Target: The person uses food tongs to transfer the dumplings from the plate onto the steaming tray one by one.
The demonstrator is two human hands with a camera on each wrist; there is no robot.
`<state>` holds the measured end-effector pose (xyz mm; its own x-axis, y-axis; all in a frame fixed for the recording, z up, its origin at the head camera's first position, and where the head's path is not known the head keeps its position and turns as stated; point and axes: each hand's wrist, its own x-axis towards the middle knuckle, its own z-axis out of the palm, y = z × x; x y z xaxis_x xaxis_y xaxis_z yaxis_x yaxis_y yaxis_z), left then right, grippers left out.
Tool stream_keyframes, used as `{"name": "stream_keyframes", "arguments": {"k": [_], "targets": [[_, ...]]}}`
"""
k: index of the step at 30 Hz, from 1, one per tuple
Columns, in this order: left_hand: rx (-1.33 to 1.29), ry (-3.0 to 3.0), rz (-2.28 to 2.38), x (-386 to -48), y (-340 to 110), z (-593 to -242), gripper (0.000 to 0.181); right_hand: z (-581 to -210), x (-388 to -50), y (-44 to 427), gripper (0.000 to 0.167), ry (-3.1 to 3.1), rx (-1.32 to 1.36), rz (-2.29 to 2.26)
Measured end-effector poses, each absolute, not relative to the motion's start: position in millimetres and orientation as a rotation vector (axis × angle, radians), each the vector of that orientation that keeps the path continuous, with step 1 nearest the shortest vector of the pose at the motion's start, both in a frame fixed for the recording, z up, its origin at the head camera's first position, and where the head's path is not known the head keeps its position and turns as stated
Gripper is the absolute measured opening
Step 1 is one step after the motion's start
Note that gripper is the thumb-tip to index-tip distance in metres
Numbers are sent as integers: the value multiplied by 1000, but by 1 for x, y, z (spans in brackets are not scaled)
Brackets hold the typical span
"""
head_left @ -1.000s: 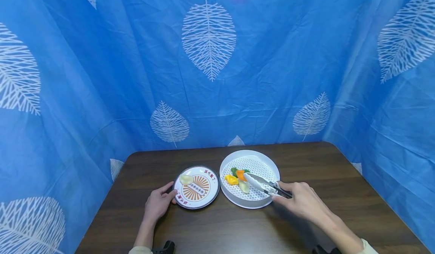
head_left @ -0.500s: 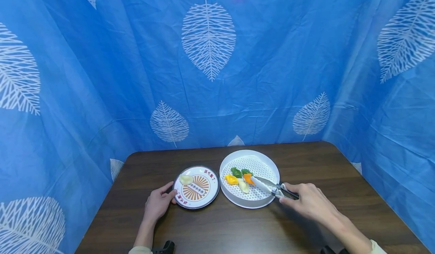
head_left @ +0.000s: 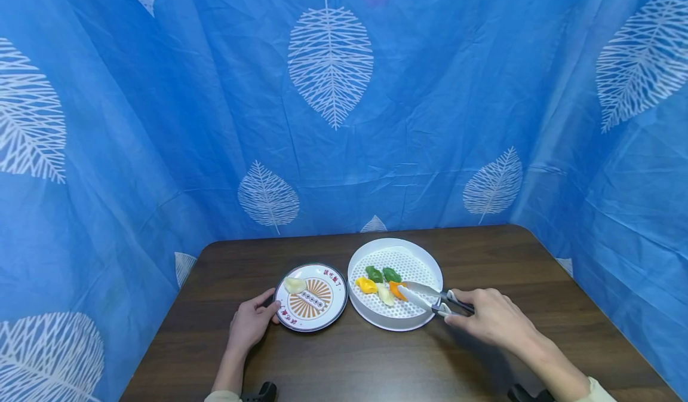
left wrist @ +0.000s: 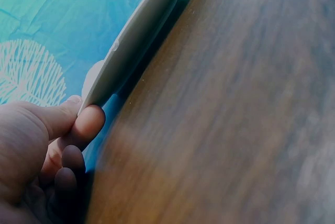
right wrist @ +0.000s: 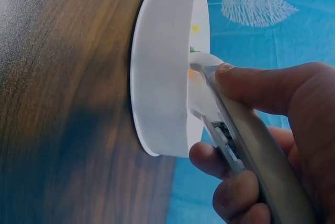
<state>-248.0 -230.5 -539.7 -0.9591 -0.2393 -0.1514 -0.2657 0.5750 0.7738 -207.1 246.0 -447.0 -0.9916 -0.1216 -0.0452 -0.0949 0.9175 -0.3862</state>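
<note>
My left hand [head_left: 249, 325] pinches the left rim of a white plate [head_left: 335, 303] with red lettering and an orange ray pattern. In the left wrist view the plate [left wrist: 133, 41] sits between thumb and fingers. One pale dumpling [head_left: 294, 285] lies on it. My right hand [head_left: 489, 317] grips metal tongs [head_left: 415, 298], whose parted tips stand at an orange dumpling [head_left: 396, 291] in a round white steamer [head_left: 395, 323]. Beside it lie a pale dumpling [head_left: 385, 295], a yellow dumpling [head_left: 366, 285] and two green dumplings [head_left: 392, 275]. Whether the tongs clamp the orange one, I cannot tell.
Plate and steamer stand side by side on a dark wooden table [head_left: 344, 366]; the steamer's wall rises around its perforated base. A blue curtain [head_left: 398, 169] with white leaf prints hangs behind the table and at both sides.
The right hand has drawn the tongs rightward, and the orange dumpling has shifted right, away from the yellow one. The tongs' tips have spread apart. Left hand and plate have stayed put.
</note>
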Motion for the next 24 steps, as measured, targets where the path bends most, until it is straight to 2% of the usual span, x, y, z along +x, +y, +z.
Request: {"name": "stream_keyframes", "arguments": {"k": [12, 19, 24], "targets": [[-467, 2743, 1361, -250, -231, -540, 54, -447, -208, 243, 76, 3026, -186, -640], [-460, 2747, 1365, -249, -231, -539, 54, -447, -210, 229, 70, 3065, -219, -665], [-468, 2738, 1377, -250, -230, -539, 54, -447, -212, 214, 71, 3057, -236, -675]]}}
